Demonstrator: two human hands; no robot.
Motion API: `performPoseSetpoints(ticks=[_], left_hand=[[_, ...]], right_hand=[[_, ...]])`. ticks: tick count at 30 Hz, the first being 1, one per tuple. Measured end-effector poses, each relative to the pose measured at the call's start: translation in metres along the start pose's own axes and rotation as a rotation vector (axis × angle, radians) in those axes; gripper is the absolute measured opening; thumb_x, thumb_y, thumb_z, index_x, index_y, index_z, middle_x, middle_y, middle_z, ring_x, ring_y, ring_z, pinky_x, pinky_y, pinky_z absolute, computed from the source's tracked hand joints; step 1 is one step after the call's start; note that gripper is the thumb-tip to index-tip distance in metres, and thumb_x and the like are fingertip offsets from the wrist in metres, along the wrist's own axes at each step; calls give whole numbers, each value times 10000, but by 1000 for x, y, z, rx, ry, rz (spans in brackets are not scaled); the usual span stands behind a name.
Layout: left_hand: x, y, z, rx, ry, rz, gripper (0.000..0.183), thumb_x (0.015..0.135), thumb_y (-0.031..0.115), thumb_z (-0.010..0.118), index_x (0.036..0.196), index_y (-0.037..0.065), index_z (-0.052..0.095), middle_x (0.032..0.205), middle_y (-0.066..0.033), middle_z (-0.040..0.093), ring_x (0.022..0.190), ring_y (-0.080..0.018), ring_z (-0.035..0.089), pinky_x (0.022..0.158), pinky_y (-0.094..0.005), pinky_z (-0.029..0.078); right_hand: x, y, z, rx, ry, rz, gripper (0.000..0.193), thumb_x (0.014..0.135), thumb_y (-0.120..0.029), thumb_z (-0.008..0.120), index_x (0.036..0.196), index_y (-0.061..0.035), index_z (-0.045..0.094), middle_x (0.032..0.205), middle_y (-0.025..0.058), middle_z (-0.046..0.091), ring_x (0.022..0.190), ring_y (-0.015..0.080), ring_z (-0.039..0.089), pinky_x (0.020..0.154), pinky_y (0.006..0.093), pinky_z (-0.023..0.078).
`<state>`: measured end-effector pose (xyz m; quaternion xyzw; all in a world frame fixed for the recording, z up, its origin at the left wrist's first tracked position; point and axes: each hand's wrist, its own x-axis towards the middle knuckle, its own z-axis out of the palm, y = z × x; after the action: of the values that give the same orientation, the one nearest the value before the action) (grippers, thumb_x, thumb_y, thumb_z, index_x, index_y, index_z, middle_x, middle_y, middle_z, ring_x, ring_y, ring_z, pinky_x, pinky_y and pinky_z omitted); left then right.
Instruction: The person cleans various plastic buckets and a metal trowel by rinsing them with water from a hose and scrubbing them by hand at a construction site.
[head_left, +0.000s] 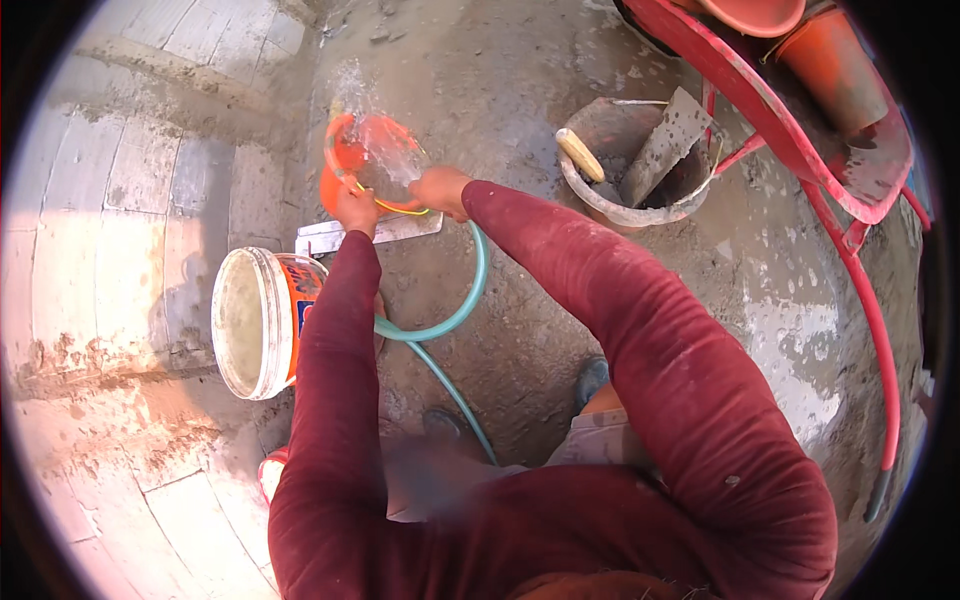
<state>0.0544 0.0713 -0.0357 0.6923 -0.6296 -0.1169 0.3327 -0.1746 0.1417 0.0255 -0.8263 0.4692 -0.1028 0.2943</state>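
Closed on the rim or handle of an orange bucket [348, 152], we cannot tell which, is our left hand [357, 207] in the head view; our right hand [440, 190] is folded round the end of a green hose [483, 265], with water [390, 150] spraying out toward the bucket. Together our 2 hands work ahead of us at the bucket, which sits on the wet, muddy ground [540, 300] just beside a pale flat board [410, 229]. Below our right hand the hose loops round and runs back toward our feet. Near our left forearm we see a white bucket [272, 325] with an orange and blue side. Farther right, a dark tub [640, 217] holds a wooden handle [580, 155] and a flat grey blade [668, 145]. Beyond it stands a red wheelbarrow [760, 105], bearing at least 2 orange containers [830, 75].
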Motion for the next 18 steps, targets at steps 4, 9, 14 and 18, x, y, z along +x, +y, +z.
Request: performPoseSetpoints(ticks=[4, 9, 14, 18], left_hand=[[-9, 68, 26, -87, -167, -18, 284, 801, 104, 653, 1068, 35, 585, 985, -188, 650, 897, -342, 645, 825, -411, 493], [-23, 68, 16, 154, -112, 412, 266, 743, 82, 661, 991, 27, 579, 986, -195, 611, 951, -387, 594, 815, -455, 490], [-37, 71, 16, 223, -230, 498, 383, 677, 56, 710, 1046, 40, 610, 1014, -184, 568, 962, -405, 571, 850, -471, 473], [-2, 121, 46, 172, -48, 461, 295, 694, 51, 694, 974, 29, 605, 950, -199, 563, 931, -402, 567, 825, -457, 472]], right_hand=[[7, 12, 2, 19, 44, 189, 376, 827, -323, 587, 1026, -17, 675, 961, 202, 682, 932, 368, 659, 772, 447, 518], [1, -14, -8, 208, 89, 298, 336, 859, -301, 562, 987, -22, 698, 1010, 213, 677, 928, 354, 661, 802, 435, 509], [3, 5, 22, 935, 70, 617, 321, 843, -319, 587, 825, -6, 658, 780, 178, 675, 665, 299, 673, 605, 403, 534], [4, 115, 40, 388, 121, -33, 378, 869, -350, 547, 735, 1, 589, 620, 136, 573, 497, 232, 573, 417, 414, 426]])
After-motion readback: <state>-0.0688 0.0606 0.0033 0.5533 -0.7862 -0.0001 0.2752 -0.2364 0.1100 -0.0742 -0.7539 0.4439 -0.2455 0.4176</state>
